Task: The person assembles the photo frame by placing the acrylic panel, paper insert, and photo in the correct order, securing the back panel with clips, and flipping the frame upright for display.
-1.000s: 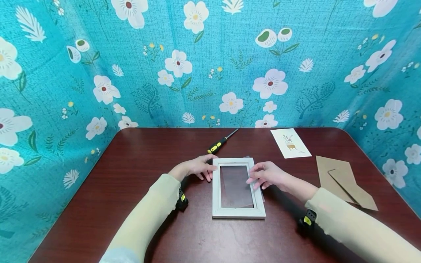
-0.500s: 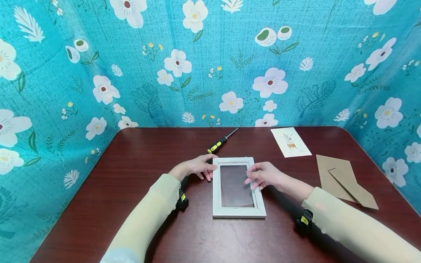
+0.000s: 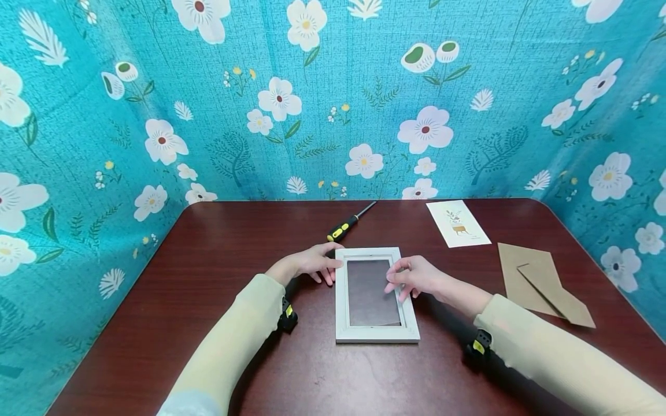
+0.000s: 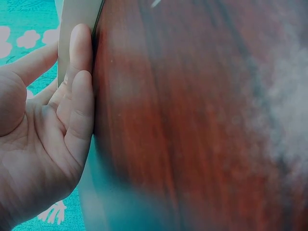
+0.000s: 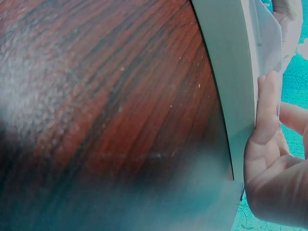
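A white picture frame [image 3: 377, 334] lies flat on the dark table, straight in front of the person. At its upper left side the left hand [image 3: 312, 263] grips it, thumb over the top face and fingers along the outer edge. The right hand [image 3: 418, 276] is over the frame's right rail, thumb and fingers pinching a clear sheet [image 3: 372, 297] that covers much of the frame's opening. In the right wrist view the clear sheet [image 5: 268, 41] stands tilted above the frame's side [image 5: 226, 62], close to the fingertips. The left wrist view shows the fingers against the frame's side [image 4: 79, 12].
Behind the frame is a black and yellow screwdriver [image 3: 341, 229]. A white card with a printed drawing [image 3: 459, 223] lies at the back right. Nearer the right edge rests a brown backing board [image 3: 531, 283] with its stand. A flowered blue cloth [image 3: 312, 138] hangs behind the table.
The right hand has shifted slightly left, bringing the clear sheet inward so it no longer sticks out past the frame's right side. The left hand has stayed on the frame.
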`<state>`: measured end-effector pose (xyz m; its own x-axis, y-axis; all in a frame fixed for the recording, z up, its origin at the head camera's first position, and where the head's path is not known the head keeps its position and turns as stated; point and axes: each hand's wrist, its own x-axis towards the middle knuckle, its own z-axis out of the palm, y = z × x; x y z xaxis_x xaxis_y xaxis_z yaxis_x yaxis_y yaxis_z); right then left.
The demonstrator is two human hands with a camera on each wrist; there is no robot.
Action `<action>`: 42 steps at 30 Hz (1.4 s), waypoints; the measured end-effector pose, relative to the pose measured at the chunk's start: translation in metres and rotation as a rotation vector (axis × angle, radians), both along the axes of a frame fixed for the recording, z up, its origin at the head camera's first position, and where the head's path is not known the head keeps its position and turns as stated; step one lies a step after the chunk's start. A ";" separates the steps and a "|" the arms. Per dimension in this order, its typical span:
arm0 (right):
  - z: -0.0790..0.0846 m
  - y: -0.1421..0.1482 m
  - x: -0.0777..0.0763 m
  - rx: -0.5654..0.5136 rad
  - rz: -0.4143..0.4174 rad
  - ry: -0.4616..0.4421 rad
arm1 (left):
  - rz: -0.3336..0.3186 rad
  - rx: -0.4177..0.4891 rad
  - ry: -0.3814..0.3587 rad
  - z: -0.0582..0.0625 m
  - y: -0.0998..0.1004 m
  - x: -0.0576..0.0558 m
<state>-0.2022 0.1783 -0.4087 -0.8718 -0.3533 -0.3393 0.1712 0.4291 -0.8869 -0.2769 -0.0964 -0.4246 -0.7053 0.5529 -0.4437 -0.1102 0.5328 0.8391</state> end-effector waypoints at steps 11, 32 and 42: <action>0.001 0.000 0.000 -0.004 0.004 0.001 | 0.000 0.000 0.009 0.000 0.000 -0.001; -0.006 -0.003 -0.001 0.047 0.022 0.051 | 0.006 0.019 0.002 -0.003 0.000 0.000; -0.002 -0.005 -0.004 0.122 0.042 0.061 | 0.006 0.016 0.014 -0.004 -0.001 0.000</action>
<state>-0.2065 0.1734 -0.4107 -0.8777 -0.3491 -0.3282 0.0980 0.5396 -0.8362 -0.2771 -0.0973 -0.4286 -0.7147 0.5554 -0.4252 -0.1017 0.5190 0.8487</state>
